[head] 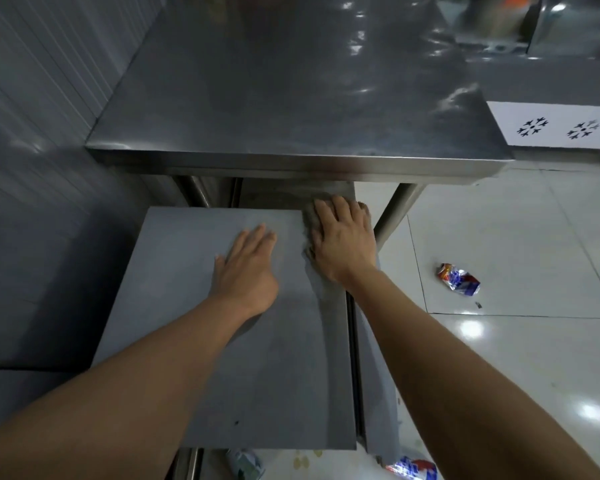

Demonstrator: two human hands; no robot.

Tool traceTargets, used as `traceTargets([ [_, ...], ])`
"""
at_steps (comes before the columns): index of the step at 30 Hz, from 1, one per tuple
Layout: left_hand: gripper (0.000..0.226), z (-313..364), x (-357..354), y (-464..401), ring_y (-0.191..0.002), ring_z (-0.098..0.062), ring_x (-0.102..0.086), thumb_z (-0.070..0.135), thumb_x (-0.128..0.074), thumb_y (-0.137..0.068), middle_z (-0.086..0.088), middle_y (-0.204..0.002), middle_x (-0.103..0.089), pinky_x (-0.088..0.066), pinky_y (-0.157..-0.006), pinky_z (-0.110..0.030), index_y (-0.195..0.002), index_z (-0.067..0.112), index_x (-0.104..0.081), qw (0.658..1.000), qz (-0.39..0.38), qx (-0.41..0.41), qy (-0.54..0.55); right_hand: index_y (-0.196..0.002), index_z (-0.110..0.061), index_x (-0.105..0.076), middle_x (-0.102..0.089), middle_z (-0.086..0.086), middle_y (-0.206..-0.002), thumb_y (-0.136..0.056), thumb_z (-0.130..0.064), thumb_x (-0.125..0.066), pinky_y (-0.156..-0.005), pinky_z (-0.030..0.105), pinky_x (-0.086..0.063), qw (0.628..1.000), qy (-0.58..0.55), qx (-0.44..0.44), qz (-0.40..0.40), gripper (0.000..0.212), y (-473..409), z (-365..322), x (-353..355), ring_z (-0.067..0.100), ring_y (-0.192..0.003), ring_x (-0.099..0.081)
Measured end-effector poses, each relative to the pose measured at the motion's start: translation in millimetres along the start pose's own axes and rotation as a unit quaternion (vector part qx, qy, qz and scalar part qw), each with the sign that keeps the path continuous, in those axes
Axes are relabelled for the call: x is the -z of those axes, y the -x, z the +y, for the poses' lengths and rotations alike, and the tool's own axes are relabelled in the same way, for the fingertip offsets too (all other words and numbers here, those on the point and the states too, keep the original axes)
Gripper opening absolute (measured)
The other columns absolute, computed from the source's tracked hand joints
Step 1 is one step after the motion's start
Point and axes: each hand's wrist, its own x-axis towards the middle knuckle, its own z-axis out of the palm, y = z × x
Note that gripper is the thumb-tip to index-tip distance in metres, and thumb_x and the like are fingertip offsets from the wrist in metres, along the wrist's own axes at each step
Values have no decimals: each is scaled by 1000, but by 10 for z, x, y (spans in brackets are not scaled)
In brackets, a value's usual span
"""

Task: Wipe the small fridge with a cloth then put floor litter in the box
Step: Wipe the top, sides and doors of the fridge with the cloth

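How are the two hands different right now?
The right hand presses on a cloth at the fridge's far right edge; the left hand lies flat on the bare fridge top with no cloth under it. The right hand reaches farther, just under the steel table; the left hand sits nearer. Both have straight fingers, palms down.

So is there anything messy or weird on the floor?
Yes. A crumpled wrapper lies on the white floor tiles right of the small fridge. Two more pieces of litter, and, lie at the fridge's near edge. None is in a box.
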Motion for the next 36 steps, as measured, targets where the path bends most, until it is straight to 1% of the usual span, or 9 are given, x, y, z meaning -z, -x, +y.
traceTargets([
  [3, 77, 13, 17, 0, -145, -12, 8, 1, -36, -85, 13, -158, 6, -3, -117, -53, -149, 30, -5, 1000, -3, 2, 6, -151, -16, -12, -3, 10, -159, -89, -48, -30, -120, 43, 0, 999, -31, -27, 14, 71, 491, 13, -83, 30, -146, 6],
  [5, 73, 8, 4, 5, -146, -13, 7, 3, -35, -88, 12, -158, 5, -4, -117, -54, -149, 29, -6, 1000, 2, -1, 7, -151, -15, -5, 6, 9, -159, -89, -49, -21, -118, 40, 3, 993, -54, -101, 8, 72, 692, 27, -155, 31, -145, 11],
  [9, 59, 7, -43, 19, -146, -15, 3, 24, -34, -96, 10, -159, 3, -10, -114, -58, -149, 27, -10, 999, 32, -6, -19, -150, -12, -4, -2, 15, -157, -97, -40, -30, -118, 44, -14, 979, -103, -174, 17, 66, 476, 113, -136, 37, -143, -9],
  [12, 57, 21, -108, 33, -146, -16, 2, 32, -34, -96, 10, -159, 2, -11, -112, -60, -149, 26, -12, 998, 53, -6, -36, -147, -14, -18, -26, 18, -146, -96, -35, -38, -105, 45, -35, 973, -175, -151, 12, 59, 62, 330, -48, 38, -127, -35],
  [14, 58, 29, -130, 30, -146, -16, 2, 33, -35, -96, 9, -159, 1, -10, -112, -60, -148, 26, -12, 997, 60, -4, -41, -142, -15, -31, -36, 17, -138, -94, -29, -41, -100, 43, -39, 970, -202, -134, 0, 51, -114, 456, -5, 39, -120, -43],
  [21, 59, 49, -105, 31, -146, -16, 3, 33, -33, -97, 10, -159, 3, -8, -114, -60, -149, 27, -8, 998, 42, 7, -46, -144, -20, -25, -34, 13, -139, -94, -28, -46, -95, 43, -42, 953, -253, -158, 43, 55, 359, 355, -22, 34, -119, -44],
  [27, 61, 77, -47, 94, -146, -19, 3, 23, -37, -97, 5, -159, 3, -11, -116, -53, -150, 23, -7, 999, 12, -4, -51, -143, -25, -19, -20, 3, -147, -91, -35, -43, -77, 40, -47, 970, -152, -189, 30, 58, 1368, 108, -89, 29, -113, -46],
  [31, 59, 125, -203, 501, -145, -21, -7, 14, -41, -94, 2, -159, -8, -18, -114, -47, -148, 24, -20, 996, 43, -53, -64, -146, -23, -12, -18, 8, -149, -93, -36, -41, -87, 47, -44, 971, -137, -195, -8, 61, 938, 172, -51, 36, -120, -41],
  [36, 59, 274, -450, 851, -142, -21, -11, 12, -40, -91, 8, -158, -12, -26, -107, -54, -146, 29, -23, 993, 71, -45, -77, -150, -21, -5, -12, 11, -152, -96, -37, -38, -94, 49, -41, 964, -176, -193, -52, 65, 536, 263, 57, 38, -125, -39],
])
